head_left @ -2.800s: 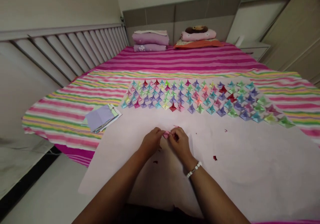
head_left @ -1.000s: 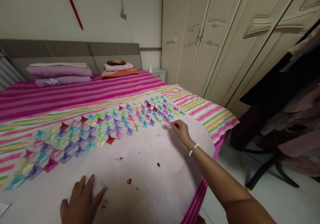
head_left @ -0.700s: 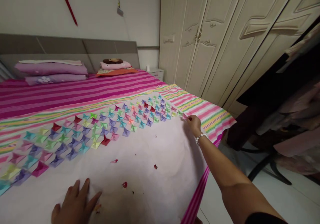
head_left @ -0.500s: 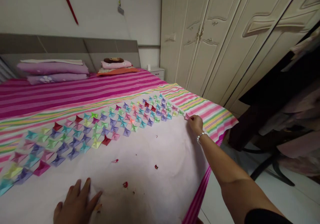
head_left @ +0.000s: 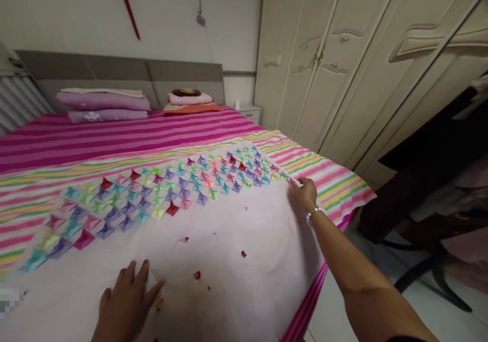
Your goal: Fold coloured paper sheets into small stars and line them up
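Note:
A large white sheet (head_left: 274,230) lies on the bed. Rows of small folded paper pieces (head_left: 127,223) in purple, green, blue, red and pink cover its far part. My right hand (head_left: 306,193), wearing a white bead bracelet (head_left: 314,212), has its fingers closed at the sheet's right edge on a pink folded paper piece (head_left: 293,182), partly hidden by the fingers. That piece sits at the right end of a row. My left hand (head_left: 127,296) rests on the near part of the sheet with fingers spread, holding nothing.
Small red scraps (head_left: 197,275) are scattered over the sheet. Beneath it is a striped bedcover (head_left: 331,179). Folded purple bedding (head_left: 104,101) lies by the headboard (head_left: 114,70). Wardrobes (head_left: 297,78) line the right, with hanging dark clothes (head_left: 423,144) nearer. A pixelated pale patch shows at lower left.
The camera has turned slightly left, so the scene sits farther right. Both hands keep about the same places on the sheet, the right still at the pink piece.

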Demonstrator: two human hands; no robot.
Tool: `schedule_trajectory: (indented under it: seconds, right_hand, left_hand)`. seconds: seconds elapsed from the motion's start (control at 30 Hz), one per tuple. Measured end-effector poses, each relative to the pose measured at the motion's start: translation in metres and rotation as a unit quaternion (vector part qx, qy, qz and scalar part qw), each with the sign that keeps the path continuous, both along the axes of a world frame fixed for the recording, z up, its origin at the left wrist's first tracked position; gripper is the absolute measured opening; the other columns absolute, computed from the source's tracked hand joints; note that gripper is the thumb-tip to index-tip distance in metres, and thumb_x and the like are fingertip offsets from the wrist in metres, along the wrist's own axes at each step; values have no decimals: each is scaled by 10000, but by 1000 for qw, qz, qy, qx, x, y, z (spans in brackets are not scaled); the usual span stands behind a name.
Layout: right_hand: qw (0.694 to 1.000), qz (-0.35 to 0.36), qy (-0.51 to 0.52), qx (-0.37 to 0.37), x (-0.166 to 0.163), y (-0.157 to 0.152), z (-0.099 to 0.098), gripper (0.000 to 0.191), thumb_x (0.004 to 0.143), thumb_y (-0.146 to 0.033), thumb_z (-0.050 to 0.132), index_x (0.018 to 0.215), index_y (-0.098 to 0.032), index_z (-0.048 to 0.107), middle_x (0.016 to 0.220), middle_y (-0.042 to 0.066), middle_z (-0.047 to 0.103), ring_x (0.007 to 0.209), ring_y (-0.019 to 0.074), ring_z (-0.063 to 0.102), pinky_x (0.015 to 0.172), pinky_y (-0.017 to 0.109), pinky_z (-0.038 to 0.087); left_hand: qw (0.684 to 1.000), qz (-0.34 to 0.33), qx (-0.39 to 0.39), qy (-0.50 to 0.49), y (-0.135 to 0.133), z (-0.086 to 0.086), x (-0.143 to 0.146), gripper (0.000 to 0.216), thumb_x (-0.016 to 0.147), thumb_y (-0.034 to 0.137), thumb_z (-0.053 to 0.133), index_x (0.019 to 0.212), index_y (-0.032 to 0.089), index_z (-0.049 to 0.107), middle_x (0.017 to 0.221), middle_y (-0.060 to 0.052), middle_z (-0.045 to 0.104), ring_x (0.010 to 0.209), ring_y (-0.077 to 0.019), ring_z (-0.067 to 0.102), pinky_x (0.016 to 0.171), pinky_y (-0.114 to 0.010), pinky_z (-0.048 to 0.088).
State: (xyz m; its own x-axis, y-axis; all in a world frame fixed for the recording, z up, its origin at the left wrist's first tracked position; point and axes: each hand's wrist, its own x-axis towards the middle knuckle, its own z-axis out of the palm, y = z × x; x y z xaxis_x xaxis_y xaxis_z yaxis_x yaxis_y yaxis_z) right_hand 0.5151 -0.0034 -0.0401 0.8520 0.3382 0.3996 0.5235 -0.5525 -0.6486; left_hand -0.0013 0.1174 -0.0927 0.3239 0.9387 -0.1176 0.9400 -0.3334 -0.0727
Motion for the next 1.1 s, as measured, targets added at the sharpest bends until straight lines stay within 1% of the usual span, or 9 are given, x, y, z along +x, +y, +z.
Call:
schedule_trajectory:
  seconds: [0.2, 0.3, 0.37, 0.47, 0.57, 0.7, 0.83, 0.97, 1.1]
  right_hand:
    - [988, 141, 5, 61, -78, 10, -5, 343, 747, -345, 541, 950, -93, 654, 941, 123, 599, 656, 170, 543, 648, 333, 467]
    - [951, 287, -17, 113, -142, 13, -15, 268, 778, -394, 558, 870, -161, 653, 862, 72, 592, 613, 157, 544, 582, 312, 477]
    - [931, 343, -24, 123, -186, 11, -19, 227, 817, -385, 554, 870, -184, 643, 865, 68, 598, 670, 173, 572, 595, 310, 494]
    - [888, 437, -75, 122, -243, 6, -24, 203, 871, -357, 505, 868, -201, 636, 898, 83, 621, 798, 204, 609, 696, 342, 525]
    - [860, 481, -123, 121, -279, 3, -33, 208, 898, -337, 475, 909, -211, 640, 923, 92, 627, 869, 222, 614, 761, 379, 526]
    - [848, 490, -158, 125, -296, 2, -48, 180, 901, -314, 495, 943, -212, 637, 970, 100, 624, 895, 236, 601, 779, 411, 514]
    - [848, 483, -176, 129, -299, 5, -55, 174, 898, -316, 514, 931, -195, 633, 986, 107, 618, 904, 242, 589, 788, 420, 506]
    - [855, 470, -175, 132, -299, 8, -57, 184, 898, -324, 516, 914, -183, 634, 975, 106, 617, 896, 242, 585, 780, 418, 506]
    - [857, 465, -181, 129, -299, 9, -59, 184, 901, -317, 509, 912, -181, 633, 960, 106, 619, 879, 241, 587, 767, 415, 509]
  left_hand:
    - [997, -9, -6, -81, -20, 20, 10, 574, 857, 355, 490, 1374, 106, 458, 1475, -247, 355, 1373, -382, 310, 1043, -559, 284]
    - [987, -6, -31, -155, -22, 22, 9, 607, 819, 341, 576, 1369, 109, 464, 1487, -256, 327, 1382, -405, 282, 1063, -602, 231]
    - [977, -16, -22, -212, -22, 21, 2, 631, 767, 348, 650, 1331, 101, 511, 1462, -254, 371, 1367, -422, 305, 1059, -614, 247]
    - [968, -27, 10, -249, -19, 21, -18, 569, 813, 387, 607, 1333, 177, 513, 1427, -152, 472, 1337, -307, 406, 1074, -508, 330]
    - [955, -21, 76, -285, -8, 27, -55, 466, 866, 373, 537, 1293, 186, 544, 1390, -109, 525, 1308, -233, 453, 1086, -427, 359]
    - [935, 65, 175, -302, 13, 42, -126, 396, 898, 316, 460, 1230, 133, 570, 1307, -144, 586, 1265, -258, 492, 1095, -476, 345]
    - [921, 138, 219, -291, 27, 50, -187, 390, 870, 322, 501, 1169, 91, 600, 1287, -185, 582, 1305, -310, 436, 1120, -500, 295]
    - [921, 171, 207, -283, 34, 44, -218, 475, 818, 367, 591, 1194, 78, 583, 1382, -199, 497, 1362, -351, 343, 1121, -506, 282]
    - [921, 187, 180, -291, 39, 36, -228, 544, 795, 374, 623, 1237, 67, 545, 1392, -205, 486, 1321, -327, 415, 1110, -450, 316]
